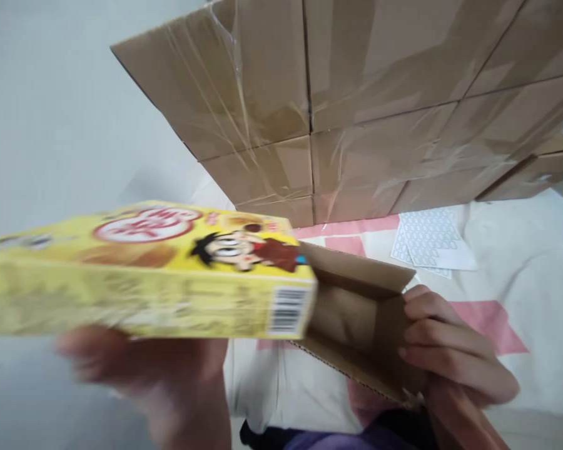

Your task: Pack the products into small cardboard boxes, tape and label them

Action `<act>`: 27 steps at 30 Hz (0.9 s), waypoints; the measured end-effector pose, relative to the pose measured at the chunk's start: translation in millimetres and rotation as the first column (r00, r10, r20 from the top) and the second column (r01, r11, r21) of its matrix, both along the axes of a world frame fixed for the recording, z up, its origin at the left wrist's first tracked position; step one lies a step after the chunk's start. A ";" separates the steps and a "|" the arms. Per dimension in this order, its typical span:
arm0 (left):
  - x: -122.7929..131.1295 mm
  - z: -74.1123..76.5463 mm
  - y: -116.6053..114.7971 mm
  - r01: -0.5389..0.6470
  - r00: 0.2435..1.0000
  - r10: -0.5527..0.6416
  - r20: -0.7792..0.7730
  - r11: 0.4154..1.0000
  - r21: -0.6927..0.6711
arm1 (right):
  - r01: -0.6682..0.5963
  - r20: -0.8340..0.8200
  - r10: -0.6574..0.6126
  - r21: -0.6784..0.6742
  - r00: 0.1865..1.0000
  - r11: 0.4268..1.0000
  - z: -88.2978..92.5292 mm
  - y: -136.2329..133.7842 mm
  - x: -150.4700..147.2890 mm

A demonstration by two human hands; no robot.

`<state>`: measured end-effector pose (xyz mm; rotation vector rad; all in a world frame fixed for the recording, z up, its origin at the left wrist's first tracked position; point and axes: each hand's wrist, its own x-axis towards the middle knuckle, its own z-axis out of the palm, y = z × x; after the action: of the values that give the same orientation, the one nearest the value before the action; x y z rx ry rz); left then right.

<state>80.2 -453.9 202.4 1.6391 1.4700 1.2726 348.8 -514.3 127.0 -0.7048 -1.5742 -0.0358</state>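
Note:
A yellow snack box [234,306] with a cartoon figure and a barcode lies across the left half of the view, blurred by motion. My left hand [145,362] grips it from below; most of the fingers are hidden behind it. Just right of it, my right hand [450,344] is closed round the edge of a small cardboard box [394,325], whose open side faces up. The part of its inside that shows is bare brown card. The snack box's right end overlaps the cardboard box's left part, so I cannot tell whether they touch.
Plastic-wrapped cartons [356,112] are stacked at the back, with another carton [535,175] at far right. Printed label sheets [431,240] lie on a white and pink cloth [511,269]. A pale wall [51,112] rises on the left.

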 end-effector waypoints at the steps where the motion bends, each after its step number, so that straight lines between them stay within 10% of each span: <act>1: 9.2 3.0 3.6 0.058 0.996 -0.059 0.068 0.998 0.016 | 0.014 -0.024 -0.013 0.007 1.000 1.000 -0.3 -0.6 0.0; 6: 52.0 -3.6 -4.4 0.402 0.913 -0.391 0.112 0.911 -0.091 | 0.140 0.110 -0.116 -0.250 0.987 0.958 1.2 -11.0 -2.8; 18: 14.4 -20.7 4.2 0.281 0.881 -0.334 -0.336 0.939 -0.197 | 0.252 0.508 0.052 -0.510 0.860 0.822 47.1 -14.4 7.6; 27: 9.5 -29.9 5.2 0.429 0.863 -0.441 -0.245 0.897 -0.104 | 0.414 0.735 0.199 -0.560 0.649 0.717 34.7 2.7 -12.5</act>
<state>89.7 -448.7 172.5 2.0252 1.1596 0.7853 336.3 -511.6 161.7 -1.5531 -2.4020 0.2111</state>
